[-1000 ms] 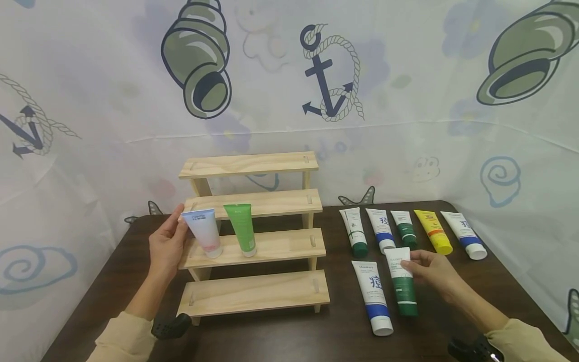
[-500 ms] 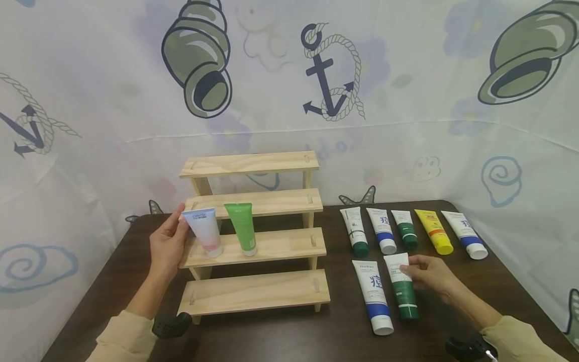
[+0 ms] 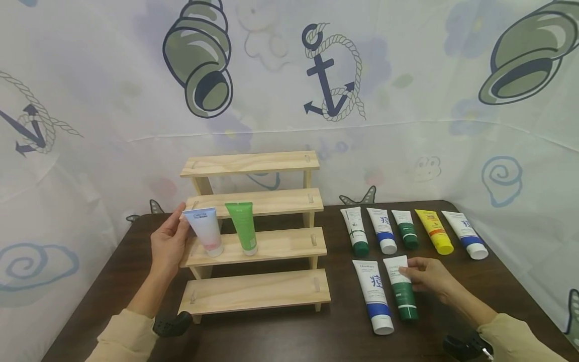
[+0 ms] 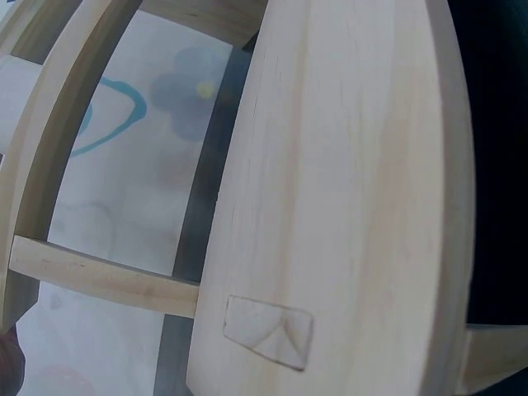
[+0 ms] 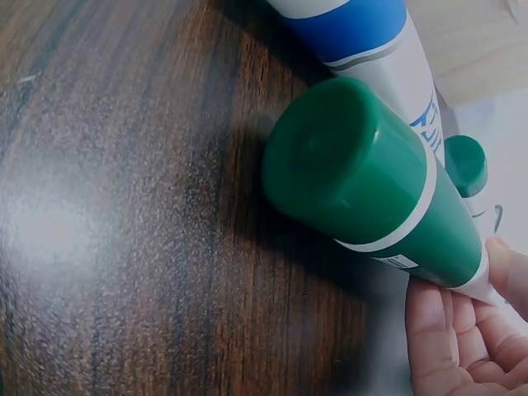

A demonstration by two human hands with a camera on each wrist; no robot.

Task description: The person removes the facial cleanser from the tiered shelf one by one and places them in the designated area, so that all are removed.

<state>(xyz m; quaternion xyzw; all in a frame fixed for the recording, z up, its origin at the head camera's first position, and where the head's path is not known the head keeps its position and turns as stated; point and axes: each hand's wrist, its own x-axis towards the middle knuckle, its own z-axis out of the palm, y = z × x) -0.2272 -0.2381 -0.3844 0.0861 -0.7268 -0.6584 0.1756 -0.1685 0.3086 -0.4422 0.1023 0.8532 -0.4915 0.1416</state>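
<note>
My right hand [image 3: 431, 276] pinches a white and green squeeze tube [image 3: 404, 294] near its flat white end. In the right wrist view its green cap [image 5: 330, 157] points toward the camera, low over the wood, with thumb and fingers on either side of the tube. My left hand [image 3: 168, 246] grips the left side of a four-tier wooden display stand [image 3: 271, 291]; in the left wrist view only a fingertip [image 4: 10, 363] shows. Beside that hand, a light blue and pink tube [image 3: 205, 231] stands cap down on a middle tier, with a green tube [image 3: 244, 229] to its right.
A white and blue tube [image 3: 374, 296] lies left of the right hand. Behind it runs a row of several tubes on the dark table [image 3: 334, 332], including a yellow one [image 3: 435, 231]. A patterned curtain [image 3: 271, 100] hangs behind.
The white and green tube in my right hand has come slightly lower and nearer to me, beside the white and blue tube. My left hand stays at the stand.
</note>
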